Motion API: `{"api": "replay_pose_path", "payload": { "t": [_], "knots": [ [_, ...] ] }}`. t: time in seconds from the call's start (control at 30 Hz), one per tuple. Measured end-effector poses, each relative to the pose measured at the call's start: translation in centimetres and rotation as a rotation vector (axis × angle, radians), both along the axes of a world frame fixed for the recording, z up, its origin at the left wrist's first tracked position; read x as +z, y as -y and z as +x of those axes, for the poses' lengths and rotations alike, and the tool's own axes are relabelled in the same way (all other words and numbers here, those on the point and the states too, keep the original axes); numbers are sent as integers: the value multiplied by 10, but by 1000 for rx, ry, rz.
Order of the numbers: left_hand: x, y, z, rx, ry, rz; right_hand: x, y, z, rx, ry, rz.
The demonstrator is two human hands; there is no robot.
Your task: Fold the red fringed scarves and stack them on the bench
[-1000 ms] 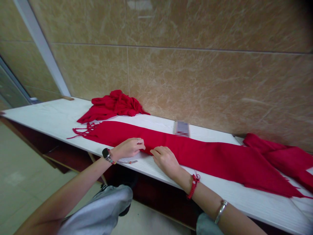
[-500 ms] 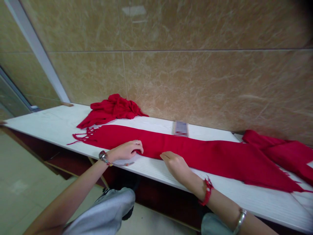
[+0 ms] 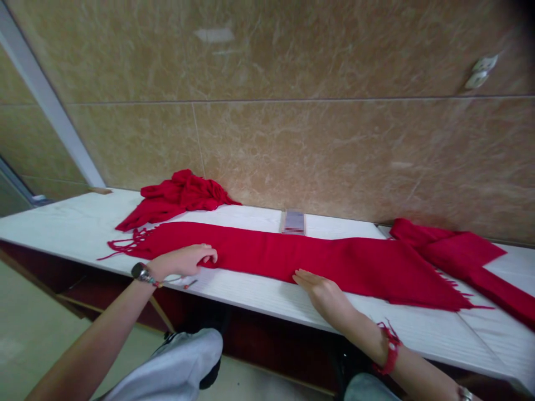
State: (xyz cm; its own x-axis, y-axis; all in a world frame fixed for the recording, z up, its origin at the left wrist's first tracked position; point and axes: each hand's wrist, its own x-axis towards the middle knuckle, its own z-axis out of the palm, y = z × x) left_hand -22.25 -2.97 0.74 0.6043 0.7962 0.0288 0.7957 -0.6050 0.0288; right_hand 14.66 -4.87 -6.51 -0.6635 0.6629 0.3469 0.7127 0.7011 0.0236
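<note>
A long red scarf (image 3: 259, 253) lies flat along the table, with tassels at its left end and more at its right end. My left hand (image 3: 186, 260) rests on its near edge toward the left; the fingers are loosely bent, with a gap at the thumb. Farther right, my right hand (image 3: 324, 291) touches the same edge with its fingers stretched out together and flat. Behind the left end sits a crumpled red cloth (image 3: 179, 195). Another red scarf (image 3: 451, 250), loosely folded, lies at the right and runs off toward the table's front.
The white table (image 3: 62, 223) stands against a marbled tile wall (image 3: 292, 150). A small blurred rectangular card or packet (image 3: 294, 221) lies behind the scarf. Dark open shelving (image 3: 271, 340) is under the tabletop. A socket-like fitting (image 3: 480, 71) is on the wall.
My hands have moved apart along the scarf's near edge, the left one leftward and the right one rightward. The view has shifted slightly to the right and up.
</note>
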Motion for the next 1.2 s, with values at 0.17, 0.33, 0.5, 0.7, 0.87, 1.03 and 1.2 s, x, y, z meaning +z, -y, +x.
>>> {"api": "replay_pose_path", "payload": {
  "t": [0.17, 0.33, 0.5, 0.7, 0.87, 1.03, 1.2],
  "knots": [
    [24, -7, 50, -52, 201, 8, 20, -4, -14, -22, -68, -68],
    [-12, -23, 142, -48, 102, 71, 21, -23, -15, -136, -87, -25],
    [-45, -29, 142, 55, 21, -59, 4, -30, -5, -199, 66, -101],
    [-37, -40, 54, 489, -47, -117, 7, -26, -4, -198, 88, -111],
    [-27, -41, 79, 577, -59, -39, 16, -36, -8, -168, 94, -253],
    [-40, -46, 173, 167, 47, -13, 19, -55, -12, -331, 9, -203],
    [-53, -58, 175, 243, 42, -31, 9, -60, -5, -381, 105, -213]
  ]
}}
